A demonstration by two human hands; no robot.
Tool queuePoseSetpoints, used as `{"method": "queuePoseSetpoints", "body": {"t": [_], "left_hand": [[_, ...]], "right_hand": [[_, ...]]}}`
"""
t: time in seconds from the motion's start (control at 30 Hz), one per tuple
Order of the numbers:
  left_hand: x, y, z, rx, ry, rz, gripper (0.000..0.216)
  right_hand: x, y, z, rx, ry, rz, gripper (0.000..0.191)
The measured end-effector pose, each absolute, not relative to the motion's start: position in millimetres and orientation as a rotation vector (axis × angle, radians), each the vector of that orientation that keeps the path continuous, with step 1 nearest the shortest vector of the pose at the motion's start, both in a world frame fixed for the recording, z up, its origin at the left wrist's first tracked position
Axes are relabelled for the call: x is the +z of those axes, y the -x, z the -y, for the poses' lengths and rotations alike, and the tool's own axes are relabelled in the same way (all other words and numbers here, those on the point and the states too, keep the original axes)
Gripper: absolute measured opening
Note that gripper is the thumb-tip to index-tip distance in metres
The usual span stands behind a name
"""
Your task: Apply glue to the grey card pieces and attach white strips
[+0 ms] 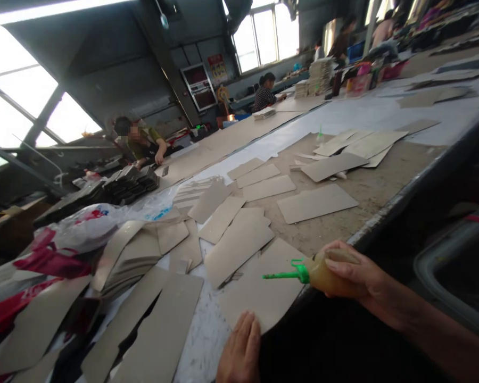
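Note:
My right hand (355, 274) is wrapped round a squeeze bottle (317, 276) of yellowish-brown liquid with a green nozzle. The bottle lies sideways in the air, its tip pointing left above a grey-beige sheet (271, 287) at the table's near edge. On that sheet's lower left part rests my left hand (241, 348), fingers stretched out flat and holding nothing. Just beyond, another beige piece (237, 244) overlaps smaller cut pieces. Whether the nozzle touches the sheet, I cannot tell.
Cut pieces (317, 204) lie scattered along the long table. Curved sheets (127, 255) are stacked at left beside a plastic bag (91, 226). A metal frame (443, 266) stands at right. Across the table a person (143, 141) leans over dark stacks; other people sit farther back.

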State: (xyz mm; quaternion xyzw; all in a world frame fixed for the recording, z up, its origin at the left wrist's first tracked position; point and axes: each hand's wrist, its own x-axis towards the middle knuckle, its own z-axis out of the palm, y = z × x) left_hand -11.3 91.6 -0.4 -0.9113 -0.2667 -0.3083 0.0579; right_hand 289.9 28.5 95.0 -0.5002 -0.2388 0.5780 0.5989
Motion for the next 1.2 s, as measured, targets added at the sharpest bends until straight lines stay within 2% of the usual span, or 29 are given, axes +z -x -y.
{"method": "queuePoseSetpoints", "body": {"t": [0.13,0.37,0.9,1.2], "left_hand": [[-18,-3,-56,-0.869,2.723,1.02,0.047],[-15,-25,-39,-0.981,2.59,1.272,0.041],[-8,-21,-40,-1.235,2.468,1.331,0.032],[-11,-21,-40,-1.295,2.472,1.35,0.031]], "right_hand": [[92,-274,-34,1.228,1.39,0.826,0.037],[97,-242,-44,0.961,1.602,1.33,0.031],[101,-220,-54,0.901,1.711,1.575,0.03],[106,-213,-59,0.785,1.648,1.761,0.02]]}}
